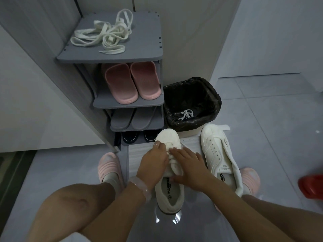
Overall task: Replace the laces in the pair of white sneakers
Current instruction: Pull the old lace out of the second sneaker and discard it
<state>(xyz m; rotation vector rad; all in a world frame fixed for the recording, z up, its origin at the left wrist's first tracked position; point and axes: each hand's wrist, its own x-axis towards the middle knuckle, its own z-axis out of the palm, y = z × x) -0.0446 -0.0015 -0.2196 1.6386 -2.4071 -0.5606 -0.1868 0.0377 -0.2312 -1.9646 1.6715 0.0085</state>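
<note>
Directly below the head camera, the laced sneaker lies on the floor with its long axis running near to far, toe toward the shoe rack. Both hands sit on its lace area: the left hand with fingers curled at the left eyelets, apparently pinching lace, the right hand spread flatter across the tongue. The hands hide the lacing itself, so grip and progress cannot be told. The unlaced sneaker lies just right, nearer the right hand. Fresh laces rest far off atop the rack; another lace lies in the bin.
</note>
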